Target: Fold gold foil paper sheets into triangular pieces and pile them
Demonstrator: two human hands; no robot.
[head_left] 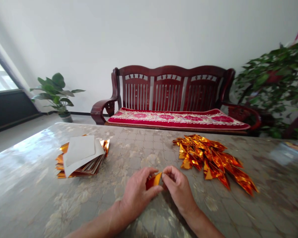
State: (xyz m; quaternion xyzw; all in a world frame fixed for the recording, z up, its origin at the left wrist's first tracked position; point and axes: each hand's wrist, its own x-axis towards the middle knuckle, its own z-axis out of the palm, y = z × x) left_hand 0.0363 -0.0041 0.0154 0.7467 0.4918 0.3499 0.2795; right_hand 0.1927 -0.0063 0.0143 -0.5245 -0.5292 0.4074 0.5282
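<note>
The left hand (136,195) and right hand (177,189) pinch a small gold foil piece (154,181) between thumbs and fingertips, just above a patterned tabletop (34,185). Within easy reach lie a stack of foil sheets (80,157) at left and a heap of foil triangles (210,158) at right.

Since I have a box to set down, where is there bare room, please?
Bare tabletop shows between the paper stack and gold foil triangles, and left of the stack. It is crowded where the left hand and right hand pinch a foil piece.

Gold foil triangles (210,162) block the right hand (178,190) going rightward.
</note>
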